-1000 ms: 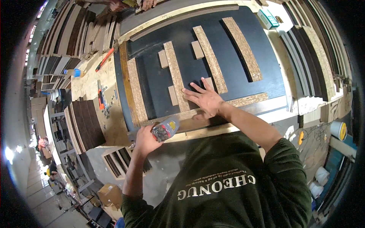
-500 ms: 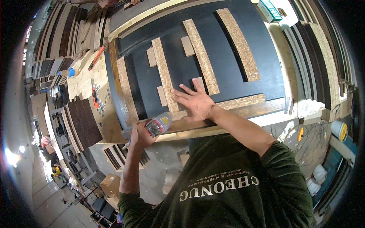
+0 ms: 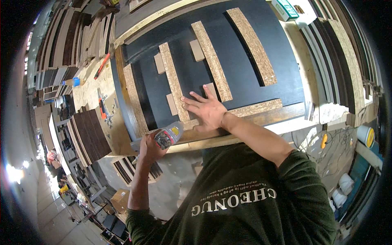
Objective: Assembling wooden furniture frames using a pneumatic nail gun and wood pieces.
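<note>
In my left hand [image 3: 152,148] is a grey nail gun [image 3: 174,131] with a yellow sticker and a dark, red-rimmed cap, tilted over the near edge of a dark panel [image 3: 143,45]. My fingers are closed round its grip; its nose is hidden. My right hand [image 3: 209,113] lies with fingers spread over the near end of a particleboard strip [image 3: 173,81] and by a small tan block [image 3: 211,90]. Under its wrist runs a crosswise particleboard strip [image 3: 257,108], beside a brown wooden rail [image 3: 281,116].
More particleboard strips [image 3: 210,61] lie on the panel. Hand tools [image 3: 103,108] and a red-handled tool [image 3: 102,66] rest at the left, near a blue-capped bottle [image 3: 75,81]. Stacked boards [image 3: 87,134] flank the bench. A green-and-white box [image 3: 284,10] sits far right; cables [image 3: 332,151] trail below.
The nail gun has turned slightly in my left hand, while my right hand stays spread at the strip's end. The view has shifted a little.
</note>
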{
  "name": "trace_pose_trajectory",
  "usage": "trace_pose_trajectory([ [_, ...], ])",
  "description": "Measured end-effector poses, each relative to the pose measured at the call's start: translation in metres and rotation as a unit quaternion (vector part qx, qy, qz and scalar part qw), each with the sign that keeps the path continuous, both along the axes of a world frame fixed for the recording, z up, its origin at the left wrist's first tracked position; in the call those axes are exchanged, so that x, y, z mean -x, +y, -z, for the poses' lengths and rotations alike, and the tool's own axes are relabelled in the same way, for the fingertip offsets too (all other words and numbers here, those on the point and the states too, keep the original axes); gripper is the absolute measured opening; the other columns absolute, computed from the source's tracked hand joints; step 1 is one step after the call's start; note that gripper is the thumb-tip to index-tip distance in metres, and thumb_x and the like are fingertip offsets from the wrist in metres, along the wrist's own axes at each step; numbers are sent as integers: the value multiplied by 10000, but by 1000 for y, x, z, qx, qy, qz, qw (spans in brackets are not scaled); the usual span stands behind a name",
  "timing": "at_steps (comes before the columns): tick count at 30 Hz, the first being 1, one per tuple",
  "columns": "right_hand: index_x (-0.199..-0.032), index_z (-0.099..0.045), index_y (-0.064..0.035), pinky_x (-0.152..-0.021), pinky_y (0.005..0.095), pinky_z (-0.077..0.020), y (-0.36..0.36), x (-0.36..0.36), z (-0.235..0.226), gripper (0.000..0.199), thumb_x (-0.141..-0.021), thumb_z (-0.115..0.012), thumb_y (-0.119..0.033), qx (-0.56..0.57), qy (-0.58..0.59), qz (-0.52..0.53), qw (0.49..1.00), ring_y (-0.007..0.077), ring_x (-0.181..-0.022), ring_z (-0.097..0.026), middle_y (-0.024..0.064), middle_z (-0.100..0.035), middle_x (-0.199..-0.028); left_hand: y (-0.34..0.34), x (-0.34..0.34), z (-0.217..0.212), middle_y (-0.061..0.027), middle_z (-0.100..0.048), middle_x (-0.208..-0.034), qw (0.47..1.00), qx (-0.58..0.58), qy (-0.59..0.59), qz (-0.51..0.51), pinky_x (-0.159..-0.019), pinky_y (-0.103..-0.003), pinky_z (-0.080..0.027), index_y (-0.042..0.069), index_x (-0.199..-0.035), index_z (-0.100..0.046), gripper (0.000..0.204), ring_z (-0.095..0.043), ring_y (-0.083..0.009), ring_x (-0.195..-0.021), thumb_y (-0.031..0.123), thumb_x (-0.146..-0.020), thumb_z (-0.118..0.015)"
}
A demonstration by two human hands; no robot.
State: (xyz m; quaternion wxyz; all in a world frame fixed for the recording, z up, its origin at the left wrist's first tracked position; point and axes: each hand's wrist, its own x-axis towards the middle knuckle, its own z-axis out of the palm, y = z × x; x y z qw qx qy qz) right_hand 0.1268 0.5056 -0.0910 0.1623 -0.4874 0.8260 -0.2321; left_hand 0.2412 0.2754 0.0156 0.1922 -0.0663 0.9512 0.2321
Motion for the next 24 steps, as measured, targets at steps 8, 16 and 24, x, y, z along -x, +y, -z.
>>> trace_pose_trajectory([
  [8,-1396,-369,-101,-1124,597,-40,-3,-1,-2,843,-725,-609,-551,6,9,3,1000,288,-1395,-249,65,-262,-1514,-2,-1,6,-170,-676,-861,999,39,5,26,-720,-354,-518,24,-999,-656,407,-664,-321,-820,164,-626,-740],
  [16,-1368,-394,-104,-1127,591,-61,-3,-1,-1,817,-698,-657,-492,24,-5,11,1000,305,-1381,-277,83,-291,-1497,-3,-3,10,-176,-671,-839,996,15,63,60,-734,-361,-514,24,-997,-657,406,-659,-331,-830,165,-626,-737],
  [24,-1375,-383,-101,-1127,594,-61,-5,-1,-7,824,-700,-653,-489,11,-1,1,1000,295,-1392,-254,78,-263,-1510,2,3,10,-184,-669,-871,995,-9,-92,-42,-743,-402,-505,19,-1006,-650,470,-649,-351,-839,234,-608,-780],
])
